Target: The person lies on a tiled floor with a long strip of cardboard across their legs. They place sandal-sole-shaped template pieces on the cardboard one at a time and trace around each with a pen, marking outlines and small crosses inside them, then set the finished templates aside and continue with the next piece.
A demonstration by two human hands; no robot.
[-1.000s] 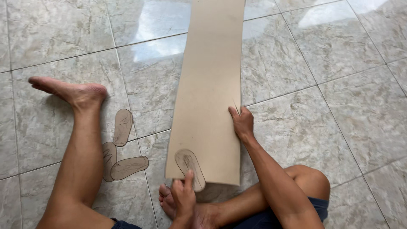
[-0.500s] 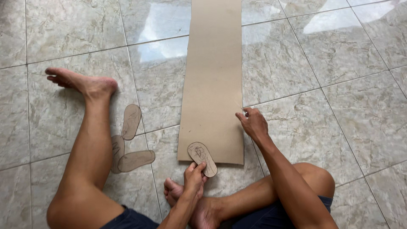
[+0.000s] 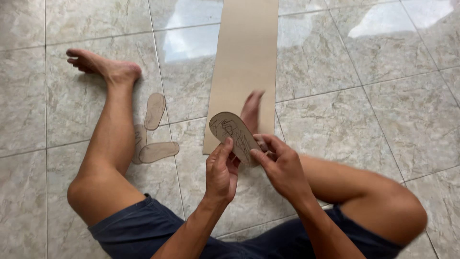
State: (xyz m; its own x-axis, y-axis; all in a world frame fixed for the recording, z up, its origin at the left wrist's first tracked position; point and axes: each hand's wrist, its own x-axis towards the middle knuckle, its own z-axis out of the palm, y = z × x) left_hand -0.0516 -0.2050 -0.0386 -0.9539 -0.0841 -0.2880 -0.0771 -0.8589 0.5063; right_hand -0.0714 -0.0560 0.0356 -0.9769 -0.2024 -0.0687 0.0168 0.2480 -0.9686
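Now both hands, L [image 3: 221, 170] & R [image 3: 282, 165], grip closed on sole-shaped cutout [image 3: 235, 135], above cardboard strip [image 3: 245, 67].

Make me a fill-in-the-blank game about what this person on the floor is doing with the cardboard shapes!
1. The sole-shaped cutout is held by ____ hands, the left hand and the right hand.
2. The long cardboard sheet lies flat on the ____ floor.
3. Beside the outstretched leg lie ____ more cutouts.
4. The held cutout has ____ drawn on it.

Missing words: both; tiled; three; lines
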